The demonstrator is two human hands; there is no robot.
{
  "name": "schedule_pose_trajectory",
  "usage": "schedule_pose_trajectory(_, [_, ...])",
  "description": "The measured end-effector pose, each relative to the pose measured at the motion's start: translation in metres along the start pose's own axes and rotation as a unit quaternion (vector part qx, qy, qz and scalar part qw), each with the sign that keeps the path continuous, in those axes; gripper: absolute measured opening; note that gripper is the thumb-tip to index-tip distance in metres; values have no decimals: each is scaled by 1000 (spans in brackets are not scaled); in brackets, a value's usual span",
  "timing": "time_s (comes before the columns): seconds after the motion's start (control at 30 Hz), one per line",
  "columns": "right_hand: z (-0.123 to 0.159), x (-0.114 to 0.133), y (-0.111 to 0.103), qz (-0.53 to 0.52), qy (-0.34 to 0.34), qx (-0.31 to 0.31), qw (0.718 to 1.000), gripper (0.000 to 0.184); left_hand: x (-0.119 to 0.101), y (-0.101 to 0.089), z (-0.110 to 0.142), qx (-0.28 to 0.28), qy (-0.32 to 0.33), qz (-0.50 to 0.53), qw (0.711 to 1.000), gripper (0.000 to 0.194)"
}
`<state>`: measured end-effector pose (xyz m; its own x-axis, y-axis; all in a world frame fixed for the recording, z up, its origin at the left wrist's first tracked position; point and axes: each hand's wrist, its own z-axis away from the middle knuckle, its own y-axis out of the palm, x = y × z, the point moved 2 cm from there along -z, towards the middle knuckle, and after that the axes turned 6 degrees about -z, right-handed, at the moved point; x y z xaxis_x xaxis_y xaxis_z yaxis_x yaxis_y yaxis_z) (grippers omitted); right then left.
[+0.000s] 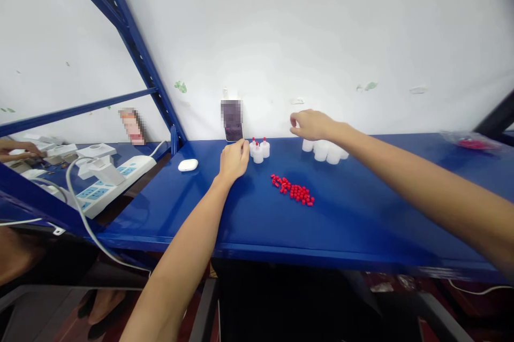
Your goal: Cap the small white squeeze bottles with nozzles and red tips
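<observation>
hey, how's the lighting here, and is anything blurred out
Head view: wall brightest around its middle; head view: glossy table with soft sheen, deep shadow beneath; head view: phone partly pixelated, red pieces reasonably clear.

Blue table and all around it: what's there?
Table: one, blue, centre
Wall: one, white, behind
Frame: one, blue, left
Bottles: three, white with red tips, back centre
Containers: several, white, back right
Pieces: many, red, table's middle
Case: one, white, table's left
Phone: one, dark, back
Power strip: one, white, left
Blocks: several, white, far left
Blurred slab: one, orange, left
Bag: one, clear, far right
Other person's hand: one, far left
Left hand: one, beside bottles
Right hand: one, near containers
</observation>
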<state>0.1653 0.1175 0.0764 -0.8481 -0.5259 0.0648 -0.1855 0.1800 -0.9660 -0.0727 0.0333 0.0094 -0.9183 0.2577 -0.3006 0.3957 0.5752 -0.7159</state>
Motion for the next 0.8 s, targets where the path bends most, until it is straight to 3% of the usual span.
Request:
schedule_pose_trajectory(0.13, [4,-31,9,107,-29,95,989,52,-31,-2,3,-12,86,3,996,40])
schedule_pose_trajectory(0.2, [2,-34,17,110,-30,123,986,50,-40,-1,6,0,123,10,992,39])
schedule_pose_trajectory(0.33, [-3,-22,22,63,-42,126,989,32,-42,0,8,18,143,19,989,39])
schedule_pose_trajectory(0.47, [2,-1,25,-74,-63,174,980,30,-35,-1,8,18,125,33,991,41])
schedule_pose_trajectory(0.57, [8,15,28,-116,-77,204,969,26,-32,-1,7,30,111,41,993,42])
schedule_pose_trajectory(0.63, [11,23,27,-125,-89,204,967,24,-30,1,8,55,107,56,991,36])
schedule_pose_trajectory(0.73, [13,32,13,-176,-105,140,969,23,-29,6,9,103,102,85,986,21])
schedule_pose_trajectory(0.8, [15,38,0,-250,-106,92,958,26,-29,10,10,122,97,97,983,33])
